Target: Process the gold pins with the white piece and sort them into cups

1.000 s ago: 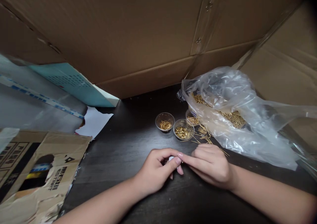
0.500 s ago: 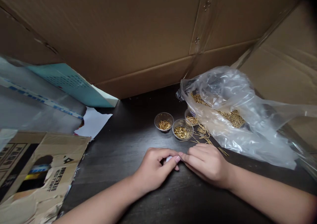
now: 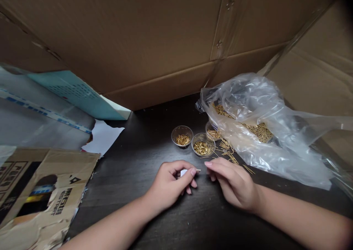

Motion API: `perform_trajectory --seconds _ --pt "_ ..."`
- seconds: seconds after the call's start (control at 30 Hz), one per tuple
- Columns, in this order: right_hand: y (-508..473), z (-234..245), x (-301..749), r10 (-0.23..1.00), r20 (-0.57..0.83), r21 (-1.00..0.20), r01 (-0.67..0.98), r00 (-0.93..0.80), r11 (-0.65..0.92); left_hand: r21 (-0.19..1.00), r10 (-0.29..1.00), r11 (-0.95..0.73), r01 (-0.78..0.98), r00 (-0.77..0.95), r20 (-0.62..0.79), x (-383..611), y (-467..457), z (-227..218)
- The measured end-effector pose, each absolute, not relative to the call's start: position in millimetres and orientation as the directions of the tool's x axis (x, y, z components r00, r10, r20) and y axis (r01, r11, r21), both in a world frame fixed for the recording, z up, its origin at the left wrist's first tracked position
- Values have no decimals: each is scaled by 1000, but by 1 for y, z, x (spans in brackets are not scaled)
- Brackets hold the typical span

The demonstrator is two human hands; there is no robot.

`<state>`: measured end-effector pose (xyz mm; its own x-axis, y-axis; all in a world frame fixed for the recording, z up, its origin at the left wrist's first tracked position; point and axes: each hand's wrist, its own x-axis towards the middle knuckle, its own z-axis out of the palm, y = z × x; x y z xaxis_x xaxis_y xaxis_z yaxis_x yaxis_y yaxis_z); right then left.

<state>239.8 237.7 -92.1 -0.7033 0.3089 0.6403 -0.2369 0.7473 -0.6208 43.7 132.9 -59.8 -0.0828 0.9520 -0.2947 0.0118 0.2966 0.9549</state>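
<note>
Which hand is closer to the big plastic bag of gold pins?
The right hand is nearer, just left of the plastic bag; the left hand is farther left.

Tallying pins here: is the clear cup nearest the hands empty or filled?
Partly filled: the clear cup holds gold-coloured pins across its bottom, below the rim.

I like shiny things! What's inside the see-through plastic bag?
The plastic bag holds a heap of thin gold-coloured pins, seen through the plastic. Where the bag is folded, the plastic hides them, so I can't count them.
</note>
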Motion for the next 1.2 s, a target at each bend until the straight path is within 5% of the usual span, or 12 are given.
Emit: perform_trajectory --seconds 0.3,0.77,1.2 --pt "239 -87 238 389 614 -632 -131 -687 764 958 951 287 -24 -114 -288 44 132 -63" --pt "224 -98 236 416 608 -754 -327 -677 569 965 961 261 -4 -88 -261 45 131 -64" --pt "236 -77 230 453 631 -654 -118 -630 748 963 957 271 -8 -108 -270 46 131 -62"
